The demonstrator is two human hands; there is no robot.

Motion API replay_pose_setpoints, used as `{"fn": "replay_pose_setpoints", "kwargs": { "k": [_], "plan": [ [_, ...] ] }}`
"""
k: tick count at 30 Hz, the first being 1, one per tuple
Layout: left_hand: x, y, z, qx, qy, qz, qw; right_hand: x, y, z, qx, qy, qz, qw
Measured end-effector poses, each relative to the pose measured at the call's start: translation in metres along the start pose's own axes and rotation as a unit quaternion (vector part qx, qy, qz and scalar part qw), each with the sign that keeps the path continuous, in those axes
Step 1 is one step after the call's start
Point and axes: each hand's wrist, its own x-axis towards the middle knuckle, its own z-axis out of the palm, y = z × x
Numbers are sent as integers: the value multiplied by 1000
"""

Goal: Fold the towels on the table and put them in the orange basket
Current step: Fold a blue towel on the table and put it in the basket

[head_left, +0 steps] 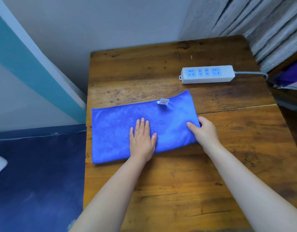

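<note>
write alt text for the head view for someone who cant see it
A person's left hand presses flat on a blue towel lying folded on a wooden table, while the right hand pinches the towel's right edge. A white power strip lies on the table beyond the towel.

A single head-worn wide-angle camera looks forward and steeply down from close above the counter (178, 181). Both forearms enter from the bottom of the frame. The wall fills the top.
</note>
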Motion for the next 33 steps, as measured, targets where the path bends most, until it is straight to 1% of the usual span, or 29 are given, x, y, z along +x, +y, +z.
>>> {"fn": "replay_pose_setpoints", "kwargs": {
  "k": [3,7,10,12,14,16,18,20,23,25,27,29,30,33],
  "plan": [
    [-7,-21,-18,-54,23,26,998,-14,-30,9,26,14,-50,998],
    [-24,-72,-44,-94,51,8,994,-39,-75,41,65,-5,-114,991],
    [-35,-114,-59,-100,55,-12,993,-57,-99,76,35,-2,-156,987],
    [-42,-140,-68,-114,68,-23,991,-65,-106,104,-9,-18,-177,984],
    [-47,-165,-76,-132,79,-40,987,-74,-105,138,-56,-62,-172,982],
    [-52,-191,-79,-151,82,-63,983,-81,-97,173,-79,-105,-159,978],
    [-56,-204,-80,-160,73,-72,982,-84,-87,191,-96,-125,-134,978],
    [-59,-216,-78,-137,47,-58,988,-85,-79,206,-103,-123,-117,980],
    [-62,-232,-71,-87,5,-21,996,-89,-74,222,-121,-100,-125,980],
    [-61,-235,-69,-97,5,-18,995,-92,-71,226,-122,-82,-133,980],
    [-56,-233,-70,-130,14,-19,991,-94,-68,226,-133,-84,-139,978],
    [-45,-224,-74,-201,11,-18,979,-97,-64,225,-157,-110,-160,968],
    [-38,-216,-77,-253,2,-26,967,-99,-62,222,-168,-121,-173,963],
    [-10,-191,-89,-409,-29,-92,907,-103,-58,207,-194,-155,-204,947]
  ]
}}
